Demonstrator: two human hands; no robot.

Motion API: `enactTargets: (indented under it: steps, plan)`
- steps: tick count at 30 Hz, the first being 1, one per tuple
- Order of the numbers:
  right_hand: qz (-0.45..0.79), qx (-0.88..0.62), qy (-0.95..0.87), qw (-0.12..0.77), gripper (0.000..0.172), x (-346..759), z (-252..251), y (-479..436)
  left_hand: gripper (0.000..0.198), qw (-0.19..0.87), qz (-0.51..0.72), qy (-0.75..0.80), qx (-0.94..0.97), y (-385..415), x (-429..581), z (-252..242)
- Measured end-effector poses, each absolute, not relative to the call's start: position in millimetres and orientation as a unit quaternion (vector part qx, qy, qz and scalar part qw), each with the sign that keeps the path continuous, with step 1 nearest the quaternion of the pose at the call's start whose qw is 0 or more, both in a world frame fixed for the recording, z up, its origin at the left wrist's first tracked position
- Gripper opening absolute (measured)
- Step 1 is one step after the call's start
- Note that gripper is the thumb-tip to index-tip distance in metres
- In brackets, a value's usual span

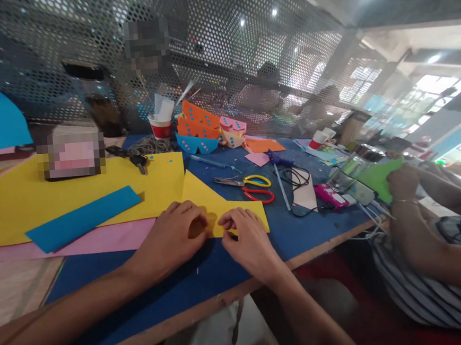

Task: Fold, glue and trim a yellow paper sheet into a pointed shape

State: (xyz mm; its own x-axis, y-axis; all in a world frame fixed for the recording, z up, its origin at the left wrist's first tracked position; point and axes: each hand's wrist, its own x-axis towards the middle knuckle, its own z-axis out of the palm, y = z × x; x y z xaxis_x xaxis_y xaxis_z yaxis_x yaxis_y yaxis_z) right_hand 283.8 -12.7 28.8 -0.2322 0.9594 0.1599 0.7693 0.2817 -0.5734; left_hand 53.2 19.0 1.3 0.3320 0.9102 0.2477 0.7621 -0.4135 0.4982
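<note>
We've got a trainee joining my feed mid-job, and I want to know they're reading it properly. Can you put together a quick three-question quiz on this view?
1. True or false: the right hand is holding the scissors.

2. Both hands are at one piece of paper. What colour is it?
a) green
b) yellow
c) pink

3. Fill in: the ____ strip lies partly on the large yellow sheet and partly on the pink sheet.

Key:
1. False; they lie on the blue tabletop.
2. b
3. blue
</note>
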Motion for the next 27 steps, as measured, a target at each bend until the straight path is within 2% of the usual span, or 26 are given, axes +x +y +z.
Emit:
enactTargets:
  steps: [7,27]
  plan:
    - [0.202,-0.594,-0.741,0.240,0.043,307,33,-13,0.021,0.150,0.262,0.522,0.798,19,53,1]
    - [0.184,-0.624,-0.710,0.269,0.042,351,25,-17,0.032,0.167,0.270,0.528,0.787,19,50,1]
